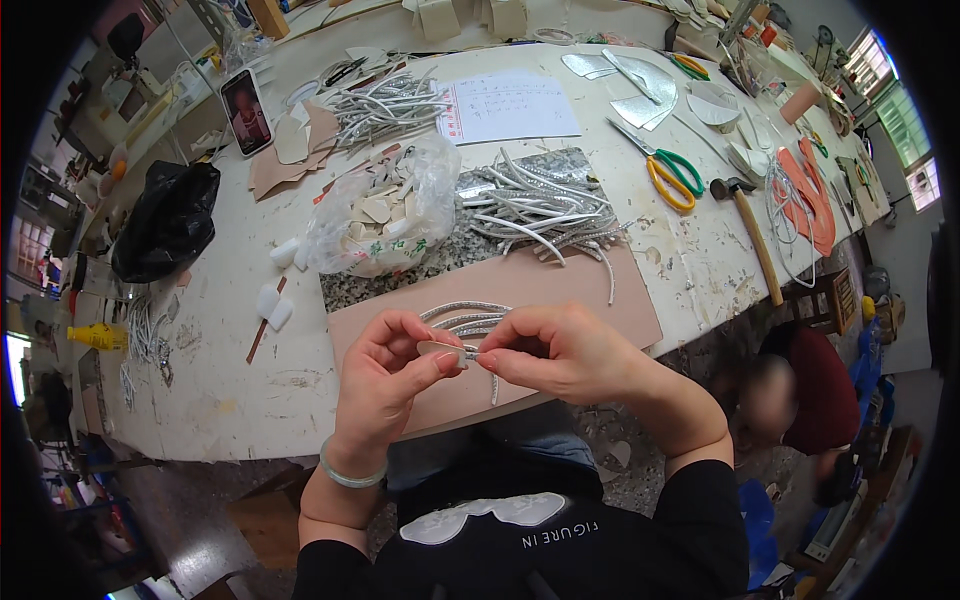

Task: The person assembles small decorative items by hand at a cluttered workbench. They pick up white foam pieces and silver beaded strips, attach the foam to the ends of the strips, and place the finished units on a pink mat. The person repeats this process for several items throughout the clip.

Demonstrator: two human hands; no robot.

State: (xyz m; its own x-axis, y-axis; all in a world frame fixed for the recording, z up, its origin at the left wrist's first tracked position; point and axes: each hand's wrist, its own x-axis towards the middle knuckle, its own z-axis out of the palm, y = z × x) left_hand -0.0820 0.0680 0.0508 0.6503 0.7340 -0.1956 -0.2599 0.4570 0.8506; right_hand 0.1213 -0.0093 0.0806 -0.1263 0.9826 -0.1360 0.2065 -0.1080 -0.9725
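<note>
While I watch from the head view, I see a small pale oval piece pinched between both hands just above the near edge of the tan board. My left hand has its thumb and fingers closed on the oval piece's left end, and my right hand is closed on its right end together with a thin silver strap. A few more silver straps lie on the tan board right behind the hands. Farther back on that board sits a heap of silver straps, and beside it to the left a clear plastic bag of pale cut pieces. Right of the board lie green-handled scissors and a hammer; behind it rests a white sheet of paper. Far left of the board is a black bag.
</note>
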